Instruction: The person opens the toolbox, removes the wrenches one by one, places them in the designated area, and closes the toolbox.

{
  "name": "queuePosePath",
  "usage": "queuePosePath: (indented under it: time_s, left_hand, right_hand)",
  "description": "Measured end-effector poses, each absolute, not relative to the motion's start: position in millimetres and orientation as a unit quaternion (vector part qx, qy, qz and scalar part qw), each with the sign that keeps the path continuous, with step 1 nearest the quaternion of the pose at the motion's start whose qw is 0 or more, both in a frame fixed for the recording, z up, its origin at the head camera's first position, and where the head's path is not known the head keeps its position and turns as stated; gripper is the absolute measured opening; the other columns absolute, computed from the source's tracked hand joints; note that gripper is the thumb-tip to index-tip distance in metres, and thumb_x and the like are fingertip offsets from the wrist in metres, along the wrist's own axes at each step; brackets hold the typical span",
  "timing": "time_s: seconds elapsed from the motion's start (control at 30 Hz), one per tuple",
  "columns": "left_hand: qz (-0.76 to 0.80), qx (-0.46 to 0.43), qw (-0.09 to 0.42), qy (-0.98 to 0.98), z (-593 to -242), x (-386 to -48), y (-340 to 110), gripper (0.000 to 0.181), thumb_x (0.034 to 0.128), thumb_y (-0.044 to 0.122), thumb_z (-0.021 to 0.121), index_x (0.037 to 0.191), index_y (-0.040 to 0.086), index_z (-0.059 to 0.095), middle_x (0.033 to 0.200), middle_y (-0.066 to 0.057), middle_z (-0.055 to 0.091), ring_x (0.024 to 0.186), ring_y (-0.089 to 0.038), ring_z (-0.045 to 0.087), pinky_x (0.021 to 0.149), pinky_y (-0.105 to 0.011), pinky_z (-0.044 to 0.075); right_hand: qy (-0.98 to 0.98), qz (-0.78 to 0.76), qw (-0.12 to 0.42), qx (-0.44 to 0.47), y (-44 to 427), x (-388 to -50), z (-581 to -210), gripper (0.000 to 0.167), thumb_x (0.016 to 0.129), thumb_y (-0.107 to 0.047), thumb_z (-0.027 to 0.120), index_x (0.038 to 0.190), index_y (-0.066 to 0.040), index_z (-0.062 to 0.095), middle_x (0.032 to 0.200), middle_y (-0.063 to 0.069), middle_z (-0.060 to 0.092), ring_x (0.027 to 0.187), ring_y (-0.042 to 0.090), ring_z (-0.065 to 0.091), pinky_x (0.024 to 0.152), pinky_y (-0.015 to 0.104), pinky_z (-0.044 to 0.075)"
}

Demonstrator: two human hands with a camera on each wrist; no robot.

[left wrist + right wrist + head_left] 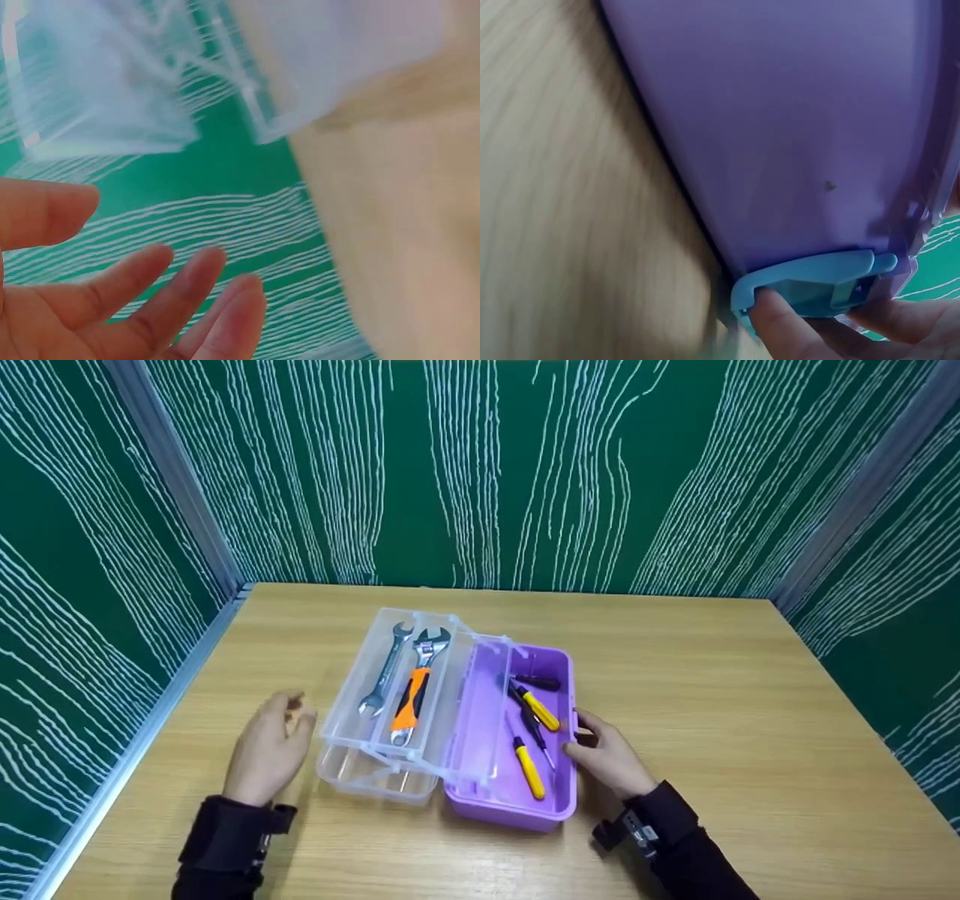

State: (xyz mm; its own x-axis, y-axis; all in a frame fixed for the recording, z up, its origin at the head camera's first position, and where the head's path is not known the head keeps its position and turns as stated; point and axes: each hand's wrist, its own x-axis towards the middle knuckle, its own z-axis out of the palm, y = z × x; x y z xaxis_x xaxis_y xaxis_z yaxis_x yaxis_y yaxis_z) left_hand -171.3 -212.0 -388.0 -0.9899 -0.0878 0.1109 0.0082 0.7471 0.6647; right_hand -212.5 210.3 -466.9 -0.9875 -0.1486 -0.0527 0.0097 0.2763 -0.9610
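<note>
A purple toolbox (502, 812) stands unfolded on the table. My right hand (611, 757) grips its right wall, thumb at the rim; the right wrist view shows a finger hooked at a blue latch (817, 274) on that wall. Several screwdrivers (529, 769) with yellow or black handles lie inside. To the left a clear tray (373, 660) carries an open-end wrench (386, 671) and an orange-handled adjustable wrench (412, 694). Left of the tray, my left hand (266, 750) hovers with relaxed, spread fingers, holding nothing.
Beneath the tray shows a clear lid (352, 781), swung out to the left. Clear hinge arms (480, 634) join tray and box. The wooden table (697, 682) ends at green walls (525, 472) with white wavy lines.
</note>
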Motion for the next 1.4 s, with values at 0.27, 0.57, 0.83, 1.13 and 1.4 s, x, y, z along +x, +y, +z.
queuePosePath:
  time_s: [0.27, 0.57, 0.83, 1.13, 1.4]
  left_hand:
    - [-0.328, -0.018, 0.107, -0.938, -349, -182, -188, 0.06, 0.1002, 0.029, 0.052, 0.147, -0.005, 0.036, 0.144, -0.026, 0.047, 0.13, -0.044, 0.047, 0.106, -0.059, 0.039]
    - [-0.287, -0.049, 0.041, -0.956, -322, -209, -151, 0.066, 0.0987, 0.035, 0.052, 0.149, -0.004, 0.033, 0.151, -0.026, 0.039, 0.14, -0.039, 0.038, 0.115, -0.056, 0.032]
    - [-0.25, -0.063, -0.041, -0.965, -315, -238, -126, 0.07, 0.0981, 0.041, 0.05, 0.15, -0.002, 0.032, 0.152, -0.023, 0.039, 0.136, -0.036, 0.044, 0.115, -0.052, 0.034]
    - [-0.182, -0.019, -0.118, -0.976, -323, -258, -113, 0.049, 0.1014, 0.025, 0.042, 0.142, -0.001, 0.044, 0.123, -0.019, 0.059, 0.095, -0.029, 0.06, 0.074, -0.034, 0.055]
    - [-0.191, 0.018, -0.16, -0.968, -326, -260, -112, 0.028, 0.0986, 0.015, 0.051, 0.121, 0.002, 0.06, 0.101, -0.011, 0.06, 0.082, -0.024, 0.061, 0.055, -0.024, 0.048]
  right_hand:
    - [0.796, -0.6, 0.065, -0.039, 210, -213, -467, 0.066, 0.084, -0.001, 0.062, 0.144, 0.009, 0.038, 0.134, 0.032, 0.053, 0.115, 0.036, 0.06, 0.085, 0.028, 0.057]
    - [0.801, -0.594, 0.065, -0.044, 212, -214, -466, 0.068, 0.085, -0.002, 0.063, 0.146, 0.009, 0.036, 0.136, 0.032, 0.052, 0.116, 0.036, 0.06, 0.087, 0.029, 0.057]
    - [0.794, -0.603, 0.066, -0.044, 211, -212, -465, 0.066, 0.085, -0.001, 0.062, 0.145, 0.009, 0.037, 0.136, 0.032, 0.051, 0.117, 0.036, 0.059, 0.088, 0.028, 0.056]
    - [0.798, -0.596, 0.064, -0.055, 212, -211, -465, 0.067, 0.086, -0.002, 0.063, 0.145, 0.01, 0.035, 0.139, 0.033, 0.049, 0.121, 0.04, 0.057, 0.093, 0.031, 0.054]
    - [0.806, -0.587, 0.065, -0.045, 213, -210, -463, 0.066, 0.086, -0.003, 0.063, 0.145, 0.009, 0.036, 0.138, 0.033, 0.049, 0.121, 0.04, 0.057, 0.095, 0.035, 0.054]
